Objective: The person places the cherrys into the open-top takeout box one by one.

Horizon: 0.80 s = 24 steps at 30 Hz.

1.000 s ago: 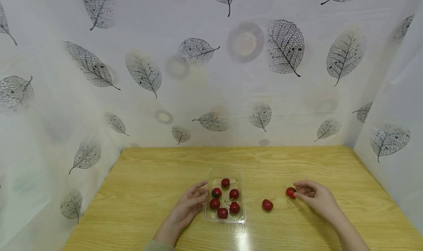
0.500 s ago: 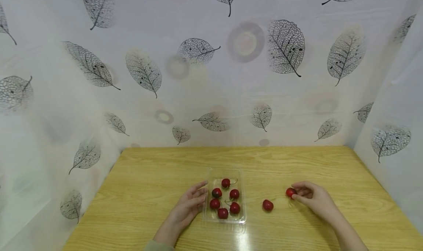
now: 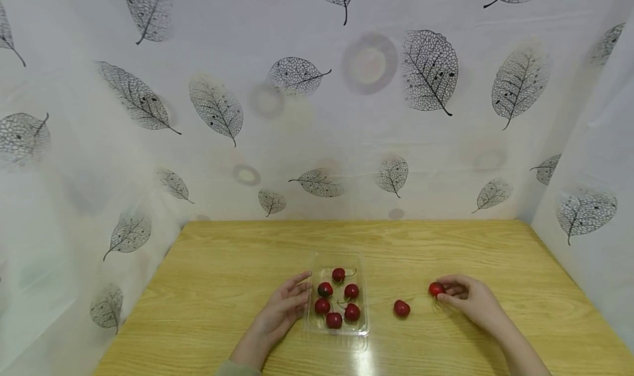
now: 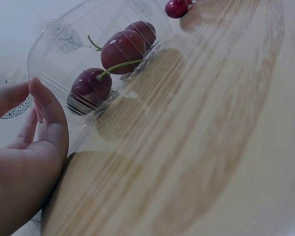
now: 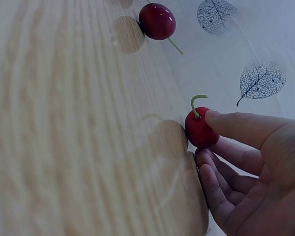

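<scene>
A clear plastic box (image 3: 365, 304) stands on the table with several dark red cherries (image 3: 334, 320) in it, some with green stems. My left hand (image 3: 282, 310) rests at the box's left side, its fingertips right at the wall and its fingers relaxed. Over at the right, my right hand (image 3: 470, 299) pinches a bright red cherry (image 5: 200, 129) between thumb and fingers; its green stem shows in the right wrist view. Another cherry (image 3: 402, 309) lies on the table between the box and my right hand.
The wood-grain table (image 3: 238, 255) reaches back to a pale curtain (image 3: 346, 117) printed with leaf skeletons. The same curtain hangs along the left and right sides. Light glints off the tabletop just in front of the box.
My right thumb and fingers have settled a little lower around the cherry, which stays at nearly the same spot. The left hand and the box have not moved.
</scene>
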Each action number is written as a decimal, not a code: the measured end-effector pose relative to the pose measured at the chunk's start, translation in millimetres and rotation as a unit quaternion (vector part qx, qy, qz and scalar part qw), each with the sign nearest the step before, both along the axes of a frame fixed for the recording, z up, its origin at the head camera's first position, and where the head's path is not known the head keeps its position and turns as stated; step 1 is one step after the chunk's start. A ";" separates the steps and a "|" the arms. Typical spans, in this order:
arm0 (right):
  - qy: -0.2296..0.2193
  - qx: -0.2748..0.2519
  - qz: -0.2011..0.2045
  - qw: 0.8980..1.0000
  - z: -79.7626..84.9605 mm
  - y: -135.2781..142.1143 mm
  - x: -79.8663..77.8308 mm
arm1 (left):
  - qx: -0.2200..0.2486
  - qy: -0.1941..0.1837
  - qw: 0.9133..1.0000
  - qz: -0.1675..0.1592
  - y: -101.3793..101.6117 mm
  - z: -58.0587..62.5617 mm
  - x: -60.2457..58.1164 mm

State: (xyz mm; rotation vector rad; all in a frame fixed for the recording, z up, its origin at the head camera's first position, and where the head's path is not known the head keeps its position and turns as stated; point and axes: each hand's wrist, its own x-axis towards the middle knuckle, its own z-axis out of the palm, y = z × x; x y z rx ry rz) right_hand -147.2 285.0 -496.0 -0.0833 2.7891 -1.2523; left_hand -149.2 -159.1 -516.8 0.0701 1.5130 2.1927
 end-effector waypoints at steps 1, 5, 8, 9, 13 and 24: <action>-0.001 0.000 0.001 1.000 0.2 -0.1 -0.1 | 0.000 0.001 1.000 0.000 0.0 -0.2 -0.1; -0.005 0.003 0.001 1.000 1.1 -0.4 -0.2 | 0.000 0.004 1.000 0.000 -0.3 -1.5 -0.3; -0.009 0.004 0.001 1.000 1.8 -0.5 -0.2 | 0.003 0.005 1.000 -0.001 -0.7 -2.3 -0.3; -0.010 0.005 0.001 1.000 2.0 -0.5 -0.3 | 0.004 0.007 1.000 -0.002 -0.8 -2.4 -0.3; -0.011 0.005 0.001 1.000 1.5 -0.2 -0.6 | 0.007 0.010 1.000 -0.003 -1.1 -2.4 -0.3; -0.002 0.006 0.000 1.000 -0.2 0.9 -0.5 | -0.005 0.003 1.000 0.002 -0.4 -3.7 -1.4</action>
